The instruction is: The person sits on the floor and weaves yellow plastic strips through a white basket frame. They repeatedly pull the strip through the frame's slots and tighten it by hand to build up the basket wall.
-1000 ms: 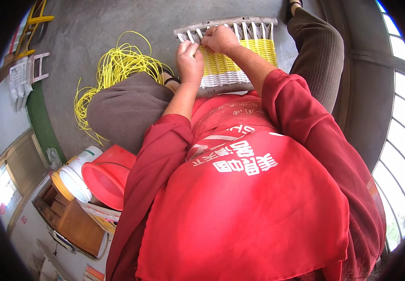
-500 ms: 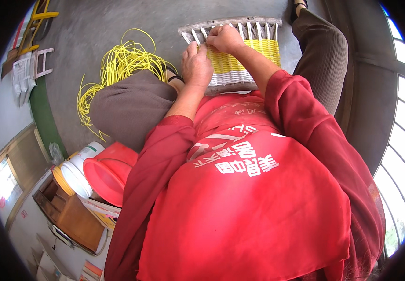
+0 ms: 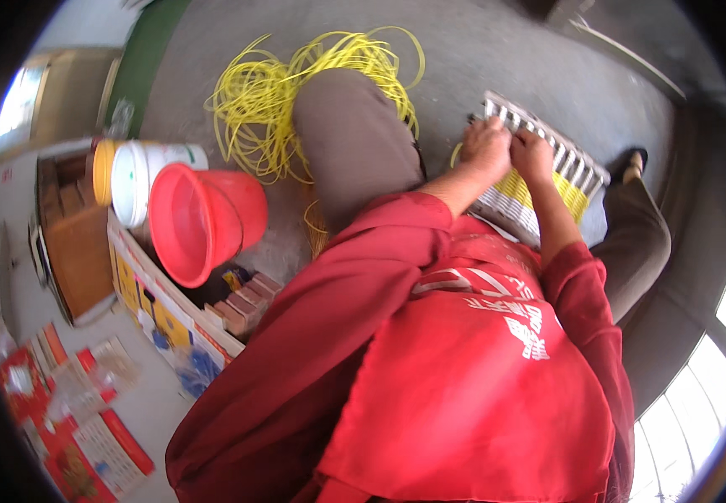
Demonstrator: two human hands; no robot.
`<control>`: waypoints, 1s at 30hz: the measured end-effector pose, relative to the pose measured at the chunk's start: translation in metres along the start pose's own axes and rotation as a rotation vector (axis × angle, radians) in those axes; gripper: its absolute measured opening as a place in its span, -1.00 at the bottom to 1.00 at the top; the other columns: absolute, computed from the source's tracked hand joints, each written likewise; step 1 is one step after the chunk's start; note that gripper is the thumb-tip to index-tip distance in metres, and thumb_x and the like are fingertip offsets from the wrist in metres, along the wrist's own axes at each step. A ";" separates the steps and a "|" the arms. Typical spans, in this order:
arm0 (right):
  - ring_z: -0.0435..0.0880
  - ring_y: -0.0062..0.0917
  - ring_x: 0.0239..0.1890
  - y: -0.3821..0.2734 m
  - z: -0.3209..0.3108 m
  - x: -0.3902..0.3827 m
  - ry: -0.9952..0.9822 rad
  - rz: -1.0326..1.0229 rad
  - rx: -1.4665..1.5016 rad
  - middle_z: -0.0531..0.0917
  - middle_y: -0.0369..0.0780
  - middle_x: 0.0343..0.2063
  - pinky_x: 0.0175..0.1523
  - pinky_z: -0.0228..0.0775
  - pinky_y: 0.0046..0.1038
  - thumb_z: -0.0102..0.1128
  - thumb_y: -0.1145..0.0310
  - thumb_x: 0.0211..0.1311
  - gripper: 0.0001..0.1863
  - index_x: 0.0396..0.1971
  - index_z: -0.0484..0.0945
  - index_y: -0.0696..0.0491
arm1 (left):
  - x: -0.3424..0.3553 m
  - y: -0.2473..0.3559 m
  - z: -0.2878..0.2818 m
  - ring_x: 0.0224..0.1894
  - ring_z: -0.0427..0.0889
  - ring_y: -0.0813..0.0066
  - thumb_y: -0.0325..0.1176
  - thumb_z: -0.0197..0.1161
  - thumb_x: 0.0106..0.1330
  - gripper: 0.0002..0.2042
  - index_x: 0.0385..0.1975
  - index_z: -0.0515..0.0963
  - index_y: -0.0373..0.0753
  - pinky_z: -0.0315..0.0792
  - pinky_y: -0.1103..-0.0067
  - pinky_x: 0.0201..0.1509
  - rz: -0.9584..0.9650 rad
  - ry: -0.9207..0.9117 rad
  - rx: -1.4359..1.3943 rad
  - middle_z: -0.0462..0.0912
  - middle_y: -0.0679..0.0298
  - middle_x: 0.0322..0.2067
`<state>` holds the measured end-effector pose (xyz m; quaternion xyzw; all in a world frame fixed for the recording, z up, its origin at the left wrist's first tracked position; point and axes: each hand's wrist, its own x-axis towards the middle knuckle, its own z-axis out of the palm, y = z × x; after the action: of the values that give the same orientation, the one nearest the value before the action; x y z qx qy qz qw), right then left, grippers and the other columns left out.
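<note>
Right grip (image 3: 532, 157) curled closed at woven panel (image 3: 570, 196)

A red bucket (image 3: 244, 210) was on the left, a white bucket (image 3: 130, 197) just beside it, a brown wooden cabinet (image 3: 83, 260) farther left. Red sheets (image 3: 78, 457) showed near left, a barred window (image 3: 673, 432) near right.

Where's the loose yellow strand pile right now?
Head view, upper part, left of centre: the yellow strand pile lies on the grey floor around the far side of the left knee.
</note>
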<state>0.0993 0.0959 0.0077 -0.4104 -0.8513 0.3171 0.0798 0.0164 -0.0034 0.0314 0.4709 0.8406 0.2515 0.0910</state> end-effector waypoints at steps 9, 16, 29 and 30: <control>0.68 -0.33 -0.26 0.015 -0.016 0.005 -0.126 -0.026 0.067 0.69 -0.08 -0.37 -0.12 0.46 -0.36 0.15 0.22 0.11 -0.71 -0.24 0.63 0.08 | 0.018 0.020 0.002 0.11 0.35 0.26 -0.26 0.02 0.20 -0.71 -0.20 0.63 -0.14 0.11 0.25 0.19 -0.217 -0.280 0.127 0.45 0.22 0.00; 0.61 -0.44 -0.19 0.034 -0.028 0.006 -0.066 -0.011 0.065 0.64 -0.17 -0.24 -0.05 0.43 -0.43 0.13 0.28 0.18 -0.69 -0.13 0.55 0.14 | 0.021 0.075 -0.084 0.00 0.43 0.22 -0.27 0.14 -0.01 -0.76 -0.36 0.61 -0.18 0.23 0.26 0.06 0.249 0.078 -0.039 0.54 0.19 -0.22; 0.52 -0.27 -0.06 -0.201 -0.068 -0.061 0.229 -0.890 -0.049 0.58 -0.12 -0.15 0.08 0.30 -0.29 0.25 0.48 -0.01 -0.74 -0.24 0.54 0.11 | -0.107 -0.285 -0.161 0.08 0.44 0.05 -0.45 0.22 0.09 -0.45 0.14 0.31 -0.34 0.37 0.38 0.13 -0.856 0.709 -0.169 0.36 -0.14 0.07; 0.52 -0.26 -0.07 -0.202 -0.065 -0.063 0.206 -0.933 -0.146 0.58 -0.13 -0.15 0.07 0.30 -0.29 0.25 0.49 -0.05 -0.76 -0.29 0.56 0.11 | -0.108 -0.300 -0.166 0.21 0.32 -0.01 -0.40 0.25 0.06 -0.41 0.15 0.28 -0.36 0.28 0.36 0.23 -0.943 0.638 -0.191 0.24 -0.19 0.17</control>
<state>0.0348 -0.0139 0.1890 -0.0184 -0.9521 0.1446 0.2687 -0.2142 -0.2794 0.0121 -0.0642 0.9190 0.3883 -0.0225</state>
